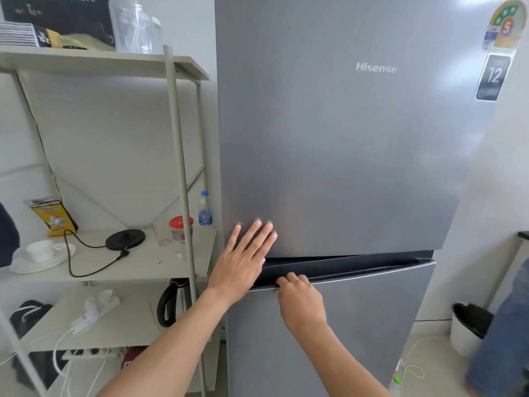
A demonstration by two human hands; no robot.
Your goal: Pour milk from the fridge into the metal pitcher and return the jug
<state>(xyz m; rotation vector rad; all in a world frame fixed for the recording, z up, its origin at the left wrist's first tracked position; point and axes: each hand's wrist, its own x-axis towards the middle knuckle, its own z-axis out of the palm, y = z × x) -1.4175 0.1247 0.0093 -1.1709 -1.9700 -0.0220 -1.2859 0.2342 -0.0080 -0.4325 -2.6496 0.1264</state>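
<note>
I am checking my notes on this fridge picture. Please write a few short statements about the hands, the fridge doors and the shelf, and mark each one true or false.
1. The left hand lies flat on the upper door. True.
2. The right hand holds a milk jug. False: its fingers hook into the recessed grip on top of the lower door; no jug is visible.
3. The upper door stands wide open. False: it looks closed.
4. A water bottle stands on the shelf beside the fridge. True.

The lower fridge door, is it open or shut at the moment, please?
Shut or barely cracked: the lower fridge door sits flush, right hand fingers hooked in its top grip.
</note>
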